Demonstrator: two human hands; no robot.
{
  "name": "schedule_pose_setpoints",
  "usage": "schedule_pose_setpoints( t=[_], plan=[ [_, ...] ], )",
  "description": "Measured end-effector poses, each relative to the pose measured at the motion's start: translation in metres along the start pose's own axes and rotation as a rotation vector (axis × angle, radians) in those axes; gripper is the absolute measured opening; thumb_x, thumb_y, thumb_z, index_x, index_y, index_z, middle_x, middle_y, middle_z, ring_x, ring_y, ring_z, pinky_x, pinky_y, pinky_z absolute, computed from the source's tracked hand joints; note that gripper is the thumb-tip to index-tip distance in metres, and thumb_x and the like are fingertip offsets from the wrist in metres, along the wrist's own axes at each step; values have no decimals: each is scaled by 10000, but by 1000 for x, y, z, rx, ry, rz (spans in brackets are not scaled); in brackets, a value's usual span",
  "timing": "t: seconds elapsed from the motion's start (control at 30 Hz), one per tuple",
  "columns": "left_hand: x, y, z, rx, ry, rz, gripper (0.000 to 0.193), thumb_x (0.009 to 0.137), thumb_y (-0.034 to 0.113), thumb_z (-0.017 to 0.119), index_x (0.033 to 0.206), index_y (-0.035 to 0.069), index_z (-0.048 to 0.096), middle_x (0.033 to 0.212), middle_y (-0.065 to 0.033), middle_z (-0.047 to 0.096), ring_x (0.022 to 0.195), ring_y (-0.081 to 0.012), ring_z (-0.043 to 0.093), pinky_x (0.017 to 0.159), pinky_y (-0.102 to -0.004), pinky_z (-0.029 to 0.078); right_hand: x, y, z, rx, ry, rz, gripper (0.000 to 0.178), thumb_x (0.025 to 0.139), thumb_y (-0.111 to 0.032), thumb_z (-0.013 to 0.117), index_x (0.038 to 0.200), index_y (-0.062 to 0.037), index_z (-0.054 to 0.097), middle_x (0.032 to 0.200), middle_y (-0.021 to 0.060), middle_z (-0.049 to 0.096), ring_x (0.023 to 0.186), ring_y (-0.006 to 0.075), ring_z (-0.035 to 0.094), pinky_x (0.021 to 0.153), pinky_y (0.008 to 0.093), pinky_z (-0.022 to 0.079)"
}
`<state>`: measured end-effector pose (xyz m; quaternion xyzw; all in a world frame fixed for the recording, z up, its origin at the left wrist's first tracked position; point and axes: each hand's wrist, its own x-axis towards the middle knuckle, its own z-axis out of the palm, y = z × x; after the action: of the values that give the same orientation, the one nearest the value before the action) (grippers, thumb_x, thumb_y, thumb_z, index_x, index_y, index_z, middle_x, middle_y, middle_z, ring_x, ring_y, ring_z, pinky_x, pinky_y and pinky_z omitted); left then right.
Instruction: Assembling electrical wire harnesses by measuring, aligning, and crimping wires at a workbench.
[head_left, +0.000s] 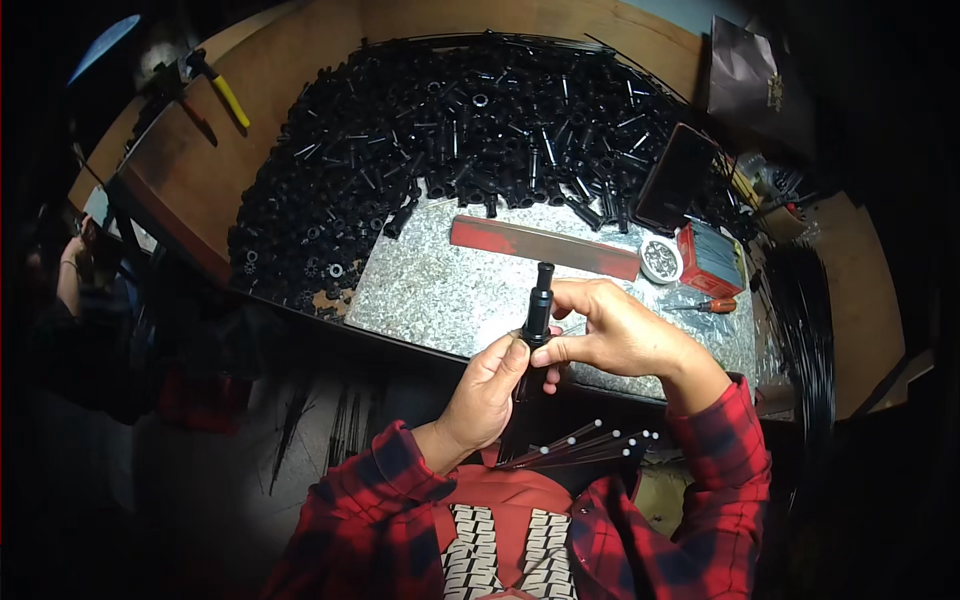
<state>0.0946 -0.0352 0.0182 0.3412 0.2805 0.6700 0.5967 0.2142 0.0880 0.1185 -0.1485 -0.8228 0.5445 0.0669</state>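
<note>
In front of my chest I hold a black stepped tube part [541, 305] upright, its narrow end up. My left hand [485, 395] grips its lower portion, thumb pressed along the side. With the thumb and fingers of my right hand [630, 340] I pinch the same part around its middle from the right. Its bottom end is hidden by my hands and dark clothing. Below them, several thin rods with white tips [600, 445] fan out over my lap. Both hands are just above the near edge of a speckled grey board [420, 275].
A big heap of black tubular parts [450, 120] fills the wooden-walled bench. On the board are a worn red bar [545, 248], a white dish of small metal pieces [660, 260], a red box [712, 260] and an orange-handled screwdriver [718, 306]. Black rods [808, 330] hang right; another person's hand [78, 245] shows left.
</note>
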Motion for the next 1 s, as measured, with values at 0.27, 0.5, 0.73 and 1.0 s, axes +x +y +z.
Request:
schedule_pose_setpoints(
  t=[0.27,0.5,0.73,1.0],
  plan=[
    [1,11,-15,-71,39,-97,394,1039,289,344,1272,-5,465,1068,-79,572,926,-140,572,808,-290,492,-7,62,44,197,442,113,326,792,-160,773,919,-25,504,735,14,546,576,85,586,529,216,456],
    [-3,17,-21,-79,36,-30,415,953,245,469,1268,-22,509,1426,-159,396,1336,-246,371,1122,-370,278,-11,60,81,583,285,245,252,971,-270,549,845,-52,552,621,-10,533,480,48,456,436,220,381],
    [-5,11,-40,-284,-31,-24,482,959,299,509,1321,-17,477,1434,-147,414,1353,-295,358,1123,-423,292,-5,68,98,272,436,-31,335,994,-279,511,800,-12,566,656,-63,475,646,36,392,544,240,365],
    [-1,11,-46,-239,-96,-63,496,940,292,531,1312,-33,483,1404,-162,447,1357,-283,348,1134,-395,269,-8,66,92,435,355,12,346,1005,-334,471,801,-72,567,581,-74,426,506,26,383,448,224,317]
  ],
)
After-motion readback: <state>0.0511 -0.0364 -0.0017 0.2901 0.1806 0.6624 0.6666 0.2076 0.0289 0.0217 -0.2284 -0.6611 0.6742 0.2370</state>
